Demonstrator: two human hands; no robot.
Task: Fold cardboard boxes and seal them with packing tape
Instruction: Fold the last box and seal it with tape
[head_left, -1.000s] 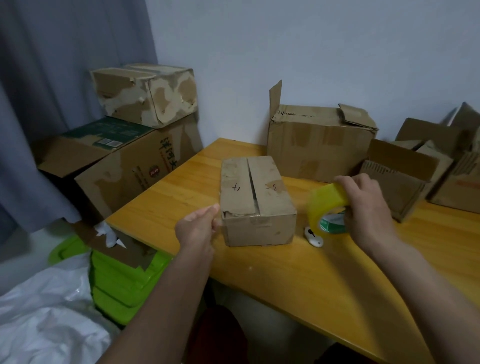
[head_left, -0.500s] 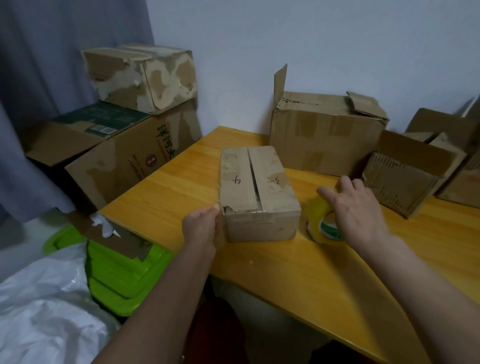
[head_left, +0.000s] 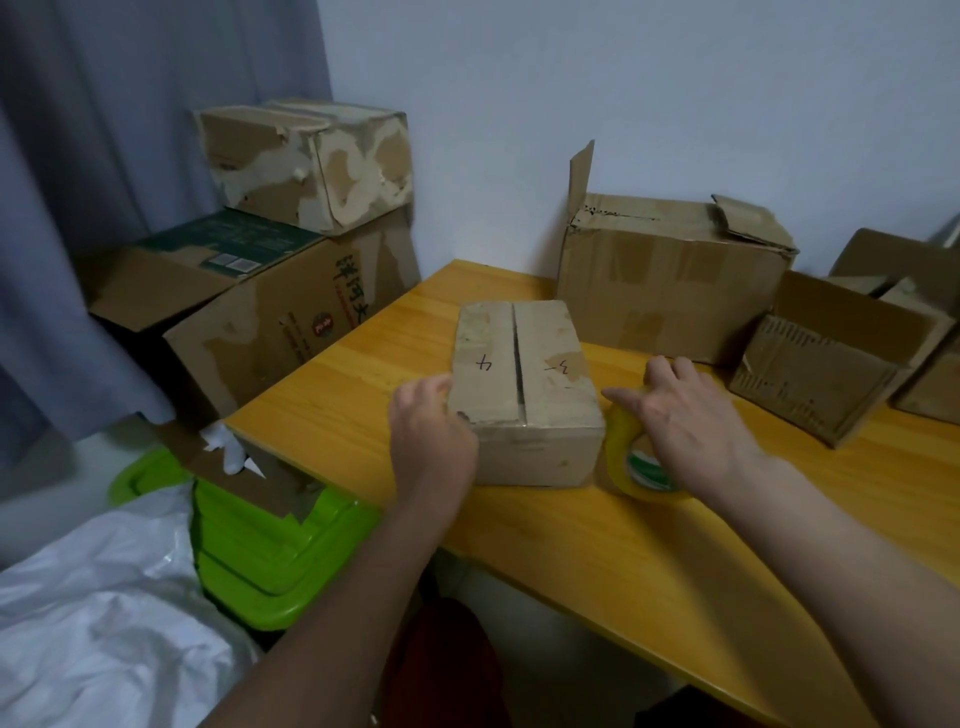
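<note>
L hand (head_left: 431, 441) curls fingers vs small box (head_left: 524, 395) left side on table (head_left: 597, 551); R hand (head_left: 691, 421), fingers clamped, grips tape roll (head_left: 631, 457) beside it.

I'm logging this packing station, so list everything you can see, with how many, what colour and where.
small cardboard box: one, brown, flaps closed, seam untaped, table middle
tape roll: one, yellowish clear, on table right of that box
table: one, orange wood
large cardboard box: one, brown, table rear by wall
open cardboard boxes: at least two, brown, table right
stacked cardboard boxes: two, brown, left of table
plastic bins: green, floor left
plastic sheet: white, lower left
curtain: grey-blue, left
left hand: grips small box's left side
right hand: rests on tape roll
</note>
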